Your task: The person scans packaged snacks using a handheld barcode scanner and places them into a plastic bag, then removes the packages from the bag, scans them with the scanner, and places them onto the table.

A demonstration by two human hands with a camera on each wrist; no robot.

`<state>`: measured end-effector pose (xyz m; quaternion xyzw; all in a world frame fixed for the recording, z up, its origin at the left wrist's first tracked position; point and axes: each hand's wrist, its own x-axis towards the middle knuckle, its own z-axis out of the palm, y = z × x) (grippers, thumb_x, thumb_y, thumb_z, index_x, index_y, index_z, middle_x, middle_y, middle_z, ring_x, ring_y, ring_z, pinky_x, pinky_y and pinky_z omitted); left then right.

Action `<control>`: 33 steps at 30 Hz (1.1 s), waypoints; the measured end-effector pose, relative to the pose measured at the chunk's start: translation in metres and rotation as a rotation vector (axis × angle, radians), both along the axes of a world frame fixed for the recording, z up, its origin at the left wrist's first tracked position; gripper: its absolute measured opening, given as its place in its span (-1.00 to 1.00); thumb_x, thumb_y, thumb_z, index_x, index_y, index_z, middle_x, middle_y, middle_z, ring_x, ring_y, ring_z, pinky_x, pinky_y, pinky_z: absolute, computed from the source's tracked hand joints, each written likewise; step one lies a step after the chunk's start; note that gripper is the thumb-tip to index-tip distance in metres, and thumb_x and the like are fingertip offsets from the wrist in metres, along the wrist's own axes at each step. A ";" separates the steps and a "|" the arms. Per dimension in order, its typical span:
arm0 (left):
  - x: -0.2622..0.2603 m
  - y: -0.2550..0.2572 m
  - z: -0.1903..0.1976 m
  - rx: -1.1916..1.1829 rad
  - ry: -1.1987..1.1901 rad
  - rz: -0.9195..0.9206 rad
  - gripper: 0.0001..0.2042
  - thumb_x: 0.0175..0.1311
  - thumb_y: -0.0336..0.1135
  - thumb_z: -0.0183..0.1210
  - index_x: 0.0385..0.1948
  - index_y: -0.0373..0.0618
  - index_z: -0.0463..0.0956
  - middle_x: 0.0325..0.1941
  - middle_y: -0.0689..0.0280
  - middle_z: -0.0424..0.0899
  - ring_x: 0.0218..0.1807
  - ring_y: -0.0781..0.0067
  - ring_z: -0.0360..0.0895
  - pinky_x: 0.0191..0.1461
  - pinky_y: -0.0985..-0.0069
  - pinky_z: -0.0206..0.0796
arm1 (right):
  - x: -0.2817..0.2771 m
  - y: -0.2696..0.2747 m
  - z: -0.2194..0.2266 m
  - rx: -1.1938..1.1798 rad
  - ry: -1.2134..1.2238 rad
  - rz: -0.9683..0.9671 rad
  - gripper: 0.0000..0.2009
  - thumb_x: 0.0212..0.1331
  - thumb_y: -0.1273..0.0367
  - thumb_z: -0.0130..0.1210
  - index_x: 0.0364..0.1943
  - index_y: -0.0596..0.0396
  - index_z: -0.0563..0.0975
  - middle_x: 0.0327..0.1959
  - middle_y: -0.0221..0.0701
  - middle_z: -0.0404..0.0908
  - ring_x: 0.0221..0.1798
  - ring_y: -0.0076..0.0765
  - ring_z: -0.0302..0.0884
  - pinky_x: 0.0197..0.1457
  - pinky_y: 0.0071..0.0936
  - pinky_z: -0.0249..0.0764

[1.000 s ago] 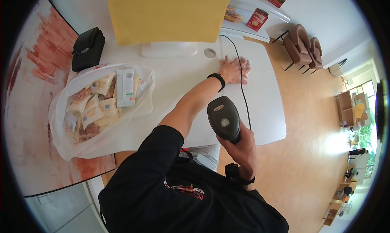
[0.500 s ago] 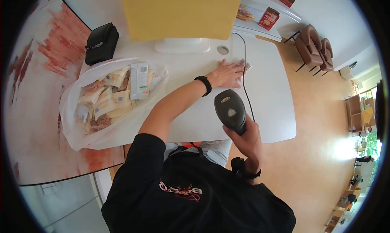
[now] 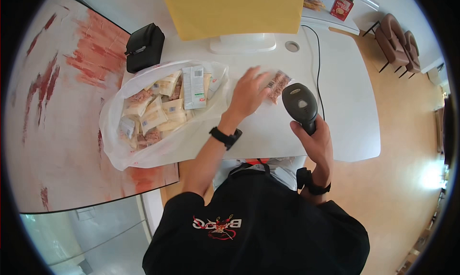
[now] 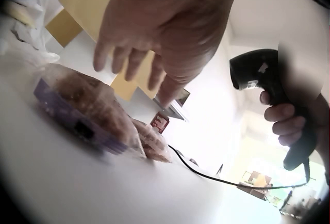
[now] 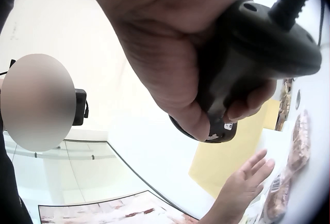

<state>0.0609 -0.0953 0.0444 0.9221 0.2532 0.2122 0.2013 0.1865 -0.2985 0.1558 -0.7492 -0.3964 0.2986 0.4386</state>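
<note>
A clear packet of pinkish-brown food (image 3: 278,85) lies on the white desk. In the left wrist view a packet with a purple band (image 4: 85,113) is close to the camera, with a second clear packet (image 4: 154,142) beyond it. My left hand (image 3: 249,93) hovers beside the packet in the head view, fingers spread and slightly blurred, holding nothing. My right hand (image 3: 316,143) grips a black barcode scanner (image 3: 300,105) by its handle, its head over the desk just right of the packet. Fingers curl round that handle in the right wrist view.
A white plastic bag (image 3: 113,143) full of several food packets (image 3: 155,113) stands on the left of the desk. Behind are a black case (image 3: 144,48) and a yellow-covered screen (image 3: 232,11) on a white base. A black cable (image 3: 319,69) crosses the right side.
My left hand has lifted off the packet and drawn left toward the bag, uncovering the packet. My right hand keeps hold of the scanner. The head view has shifted, so the desk appears further right.
</note>
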 end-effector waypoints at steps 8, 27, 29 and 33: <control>-0.032 -0.019 0.011 -0.450 0.012 0.504 -0.31 0.04 -0.01 0.29 0.17 -0.31 0.41 0.11 -0.04 0.57 0.17 0.03 0.51 0.26 0.27 0.31 | -0.005 -0.002 -0.013 -0.009 0.134 -0.027 -0.71 0.13 0.34 0.27 -0.10 0.18 0.57 -0.42 -0.40 0.59 -0.36 -0.53 0.41 -0.19 -0.50 0.42; -0.067 -0.032 0.023 -1.358 -0.533 0.264 -0.59 0.25 -0.27 0.32 0.08 -0.19 0.46 -0.08 0.35 0.65 -0.07 0.57 0.60 0.04 0.55 0.45 | -0.020 -0.004 -0.029 -0.003 0.247 0.220 -0.65 0.07 0.37 0.28 -0.06 0.20 0.55 -0.37 -0.30 0.64 -0.32 -0.44 0.50 -0.11 -0.41 0.47; -0.073 -0.032 0.021 -1.412 -0.551 0.311 -0.64 0.31 -0.27 0.25 0.07 -0.19 0.46 -0.07 0.36 0.65 -0.07 0.54 0.61 0.03 0.54 0.46 | -0.023 -0.002 -0.030 0.014 0.235 0.203 -0.66 0.08 0.38 0.28 -0.05 0.20 0.55 -0.35 -0.31 0.65 -0.29 -0.45 0.52 -0.07 -0.42 0.47; -0.101 -0.027 0.030 -1.657 -0.609 0.393 -0.68 0.36 -0.28 0.14 0.08 -0.18 0.45 -0.06 0.34 0.65 -0.04 0.48 0.62 0.07 0.49 0.46 | -0.024 0.001 -0.029 -0.039 0.243 0.120 -0.67 0.10 0.36 0.28 -0.06 0.20 0.55 -0.33 -0.36 0.64 -0.27 -0.48 0.50 -0.08 -0.45 0.45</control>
